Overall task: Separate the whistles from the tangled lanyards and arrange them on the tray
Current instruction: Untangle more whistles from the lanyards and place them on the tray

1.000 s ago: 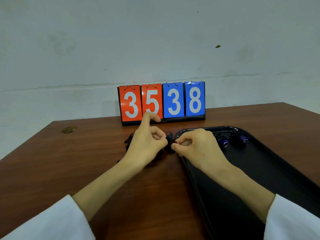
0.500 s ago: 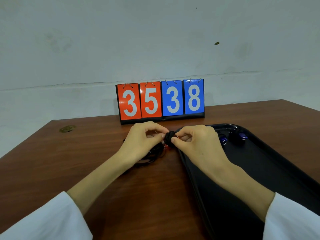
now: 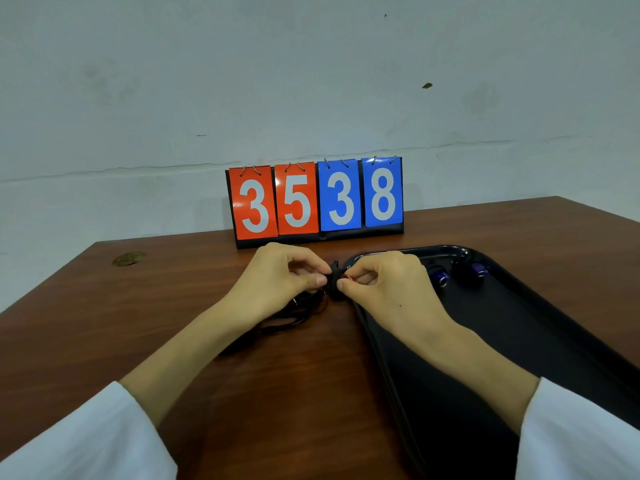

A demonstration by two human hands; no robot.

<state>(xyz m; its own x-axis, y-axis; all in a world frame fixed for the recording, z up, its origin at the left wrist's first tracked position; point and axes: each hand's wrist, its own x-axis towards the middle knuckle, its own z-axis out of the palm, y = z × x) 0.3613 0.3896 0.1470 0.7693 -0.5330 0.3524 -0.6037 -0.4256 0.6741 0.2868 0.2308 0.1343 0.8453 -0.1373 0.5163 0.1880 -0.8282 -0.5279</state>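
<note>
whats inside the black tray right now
Two blue-ended whistles sit at the far end of the tray: a left whistle and a right whistle. The right hand and forearm cover its near left part, so anything there is hidden.

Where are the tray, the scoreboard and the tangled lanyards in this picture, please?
tray (image 3: pixel 536 341), head view, bare floor.
scoreboard (image 3: pixel 311 202), head view, red 5 card.
lanyards (image 3: pixel 291 315), head view, loose black cords.

Brown wooden table (image 3: pixel 104 323) against pale, stained wall (image 3: pixel 173 81)
</note>
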